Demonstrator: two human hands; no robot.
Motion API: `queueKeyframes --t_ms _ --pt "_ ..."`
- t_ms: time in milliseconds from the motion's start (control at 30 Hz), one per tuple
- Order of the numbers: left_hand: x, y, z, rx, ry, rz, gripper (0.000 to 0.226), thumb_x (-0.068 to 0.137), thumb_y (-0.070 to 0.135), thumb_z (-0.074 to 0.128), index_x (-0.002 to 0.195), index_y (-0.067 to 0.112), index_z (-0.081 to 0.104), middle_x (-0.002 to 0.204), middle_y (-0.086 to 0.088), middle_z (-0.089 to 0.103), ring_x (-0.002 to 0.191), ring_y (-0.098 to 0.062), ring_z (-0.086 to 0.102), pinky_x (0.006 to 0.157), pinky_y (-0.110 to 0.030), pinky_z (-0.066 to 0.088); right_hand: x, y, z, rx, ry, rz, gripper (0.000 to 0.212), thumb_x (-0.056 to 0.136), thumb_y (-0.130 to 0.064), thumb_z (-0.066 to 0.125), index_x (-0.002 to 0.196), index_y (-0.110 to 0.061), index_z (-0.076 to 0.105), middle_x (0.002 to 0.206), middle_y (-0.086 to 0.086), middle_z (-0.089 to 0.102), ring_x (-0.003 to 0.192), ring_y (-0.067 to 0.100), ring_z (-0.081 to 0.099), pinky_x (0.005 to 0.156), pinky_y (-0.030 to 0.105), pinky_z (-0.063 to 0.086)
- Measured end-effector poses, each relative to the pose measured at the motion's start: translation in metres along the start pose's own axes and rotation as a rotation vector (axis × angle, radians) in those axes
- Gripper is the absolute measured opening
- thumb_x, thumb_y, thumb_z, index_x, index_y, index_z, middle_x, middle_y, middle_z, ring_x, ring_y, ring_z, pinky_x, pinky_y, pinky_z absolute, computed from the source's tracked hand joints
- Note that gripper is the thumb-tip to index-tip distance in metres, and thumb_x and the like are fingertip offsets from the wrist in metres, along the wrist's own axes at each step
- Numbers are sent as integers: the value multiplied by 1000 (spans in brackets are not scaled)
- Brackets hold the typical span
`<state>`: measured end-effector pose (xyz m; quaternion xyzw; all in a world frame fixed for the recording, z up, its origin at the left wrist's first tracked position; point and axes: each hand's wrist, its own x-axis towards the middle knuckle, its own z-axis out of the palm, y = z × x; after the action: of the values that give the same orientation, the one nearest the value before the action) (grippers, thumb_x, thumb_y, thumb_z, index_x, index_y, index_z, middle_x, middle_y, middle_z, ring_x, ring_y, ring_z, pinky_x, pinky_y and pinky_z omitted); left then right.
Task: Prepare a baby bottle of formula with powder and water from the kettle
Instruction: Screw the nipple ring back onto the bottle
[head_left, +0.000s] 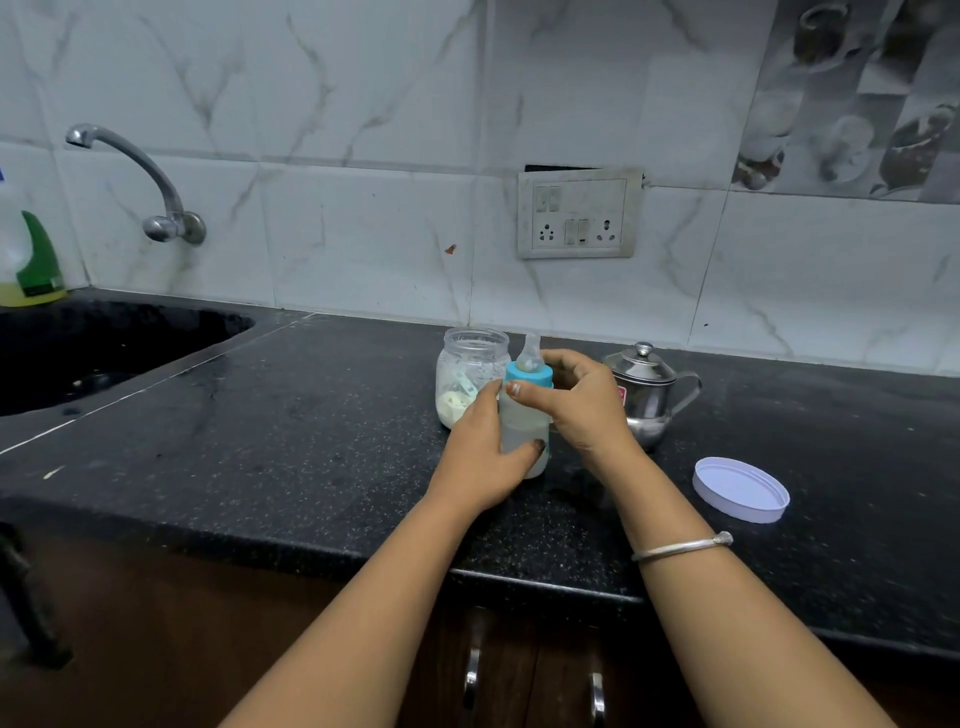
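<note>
A baby bottle with a blue collar and a clear teat stands upright on the black counter, holding whitish liquid. My left hand grips the bottle's body from the left. My right hand holds the blue collar from the right, thumb on its front. Right behind the bottle stands an open clear jar with pale powder and a scoop inside. A small steel kettle with its lid on sits behind my right hand, partly hidden.
The jar's white lid lies upside down on the counter at the right. A dark sink with a wall tap is at the far left, beside a soap bottle. A socket panel is on the tiled wall.
</note>
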<state>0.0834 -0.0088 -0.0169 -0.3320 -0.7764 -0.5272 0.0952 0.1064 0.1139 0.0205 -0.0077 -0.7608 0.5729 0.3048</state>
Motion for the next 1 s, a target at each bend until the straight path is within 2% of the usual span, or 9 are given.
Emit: queueKeyframes --t_ms 133,300,433,500,667,767,833,900,1000 --pt "1 0 0 -70 -54 -29 55 89 21 59 137 24 33 123 10 53 109 -4 50 88 -19 40 -3 -4 -2 30 -97 2 32 74 -4 75 103 -12 65 92 0 69 83 11 64 75 22 53" --pt "3 -2 1 -63 -32 -26 56 87 20 62 136 21 35 125 8 53 110 -5 50 87 -18 38 0 1 2 18 -23 48 37 64 -18 83 98 -15 66 97 6 72 91 20 68 87 43 55" --pt "4 -2 2 -86 1 -35 55 83 24 67 130 21 39 116 10 57 103 -5 54 75 -7 40 -1 3 9 -97 81 22 35 58 -30 85 85 -26 62 92 2 72 87 18 69 82 45 55" --pt "4 -3 1 -103 -1 -47 55 82 26 68 128 22 41 113 9 58 100 -6 55 70 -10 40 -2 2 8 -86 78 15 40 55 -32 85 88 -23 64 92 2 72 88 19 68 82 46 55" --pt "4 -3 0 -111 -46 -41 57 85 20 64 135 24 36 118 10 56 93 0 55 76 -10 42 -3 -3 1 40 -105 15 32 76 -9 75 106 -11 62 98 6 68 90 17 63 87 36 51" --pt "4 -4 1 -114 -50 -48 58 86 17 62 136 25 34 121 8 56 103 -7 57 87 -21 46 -3 -3 3 28 -107 -9 25 81 -9 70 105 -13 64 97 7 68 90 18 62 88 40 51" --pt "5 -5 1 -111 -45 -47 57 86 16 63 135 25 36 118 6 58 96 -8 58 82 -21 46 -3 -1 3 23 -81 6 25 79 -9 72 102 -15 64 97 8 69 90 19 63 89 43 52" --pt "4 -4 1 -106 -34 -54 56 84 18 65 132 24 38 109 8 59 81 -3 56 69 -12 42 -2 1 5 4 -35 12 25 76 -12 76 98 -17 65 94 5 70 88 20 65 89 46 53" --pt "4 -1 2 -105 5 -61 54 81 22 67 128 22 41 102 8 61 81 -2 57 61 -7 40 -2 4 13 -119 90 -10 27 70 -24 80 92 -23 65 90 1 72 86 19 68 83 46 54"
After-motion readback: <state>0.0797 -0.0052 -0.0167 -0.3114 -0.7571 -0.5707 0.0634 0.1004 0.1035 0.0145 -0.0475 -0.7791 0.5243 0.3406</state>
